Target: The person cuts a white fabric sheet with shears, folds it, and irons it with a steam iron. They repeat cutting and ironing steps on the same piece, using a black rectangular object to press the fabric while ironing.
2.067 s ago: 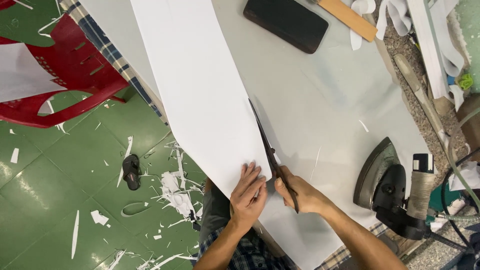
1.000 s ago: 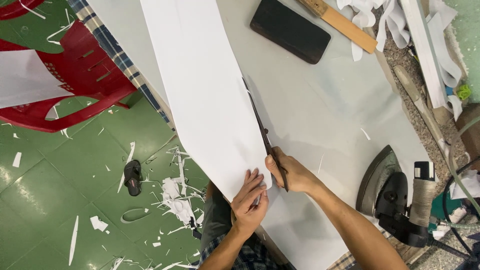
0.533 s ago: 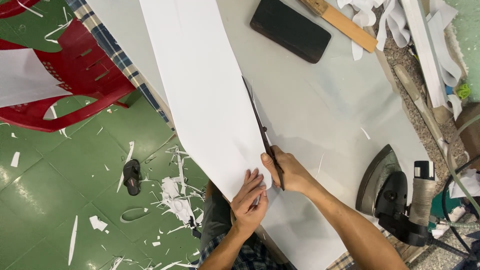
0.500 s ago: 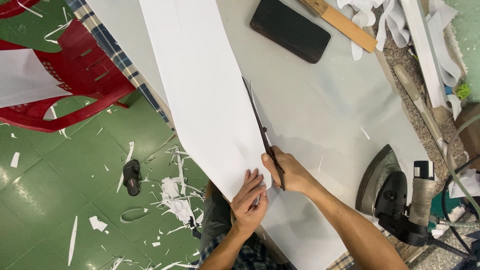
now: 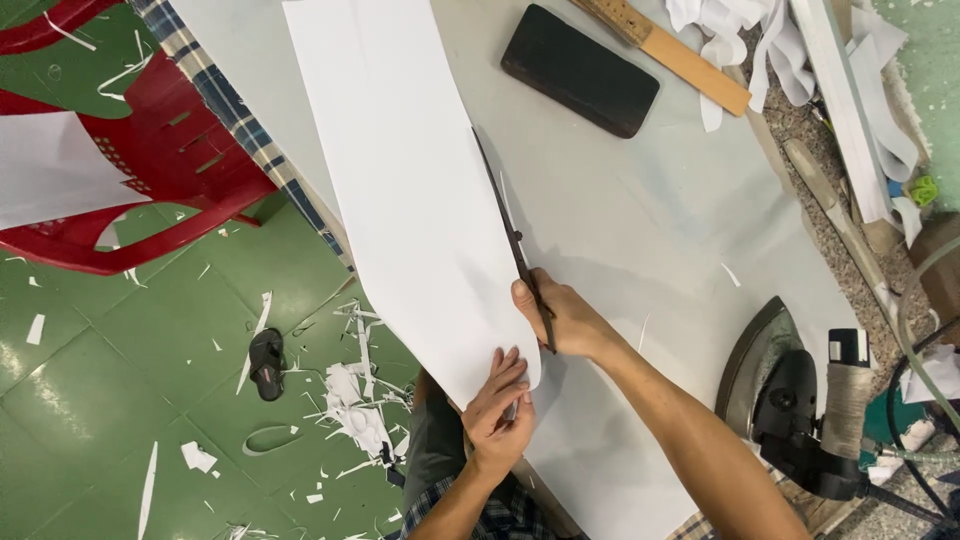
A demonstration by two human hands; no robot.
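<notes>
A long white sheet of stiff fabric (image 5: 400,190) lies across the table's near-left edge and hangs over it. My left hand (image 5: 497,410) presses flat on the sheet's near end, fingers spread. My right hand (image 5: 558,320) is closed around the handles of long dark scissors (image 5: 505,225), whose blades point away from me along the sheet's right edge, lying low against the table.
The grey table top (image 5: 650,200) carries a black rectangular block (image 5: 580,70), a wooden ruler (image 5: 665,45) and white strips (image 5: 740,40) at the far side. An iron (image 5: 790,400) stands at the near right. A red plastic chair (image 5: 130,180) and paper scraps (image 5: 350,400) are on the green floor.
My right hand and the scissors have advanced along the sheet's right edge, away from me. My left hand stays pressed on the sheet's near end.
</notes>
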